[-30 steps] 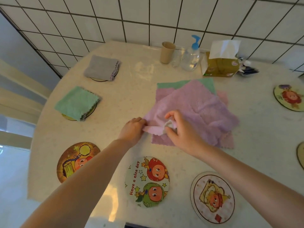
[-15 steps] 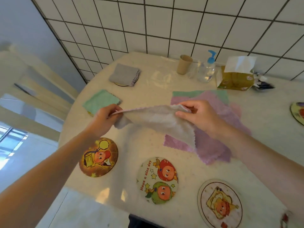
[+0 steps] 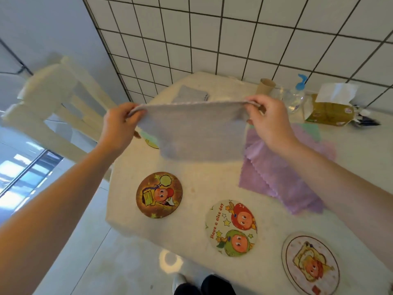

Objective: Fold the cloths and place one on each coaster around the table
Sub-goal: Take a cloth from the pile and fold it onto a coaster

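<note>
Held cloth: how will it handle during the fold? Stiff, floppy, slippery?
Likely floppy: the held cloth hangs in a limp sheet from the top edge pinched by the left hand and right hand. Probably light, since finger pinches alone carry it. The surface looks fuzzy, so it should grip rather than slip, though motion blur limits this.

The held cloth hangs across the middle, screening the far coasters. Bare tabletop lies open beneath it, above the brown coaster. The purple cloths cover the right; cup, bottle and tissue box line the wall.
</note>
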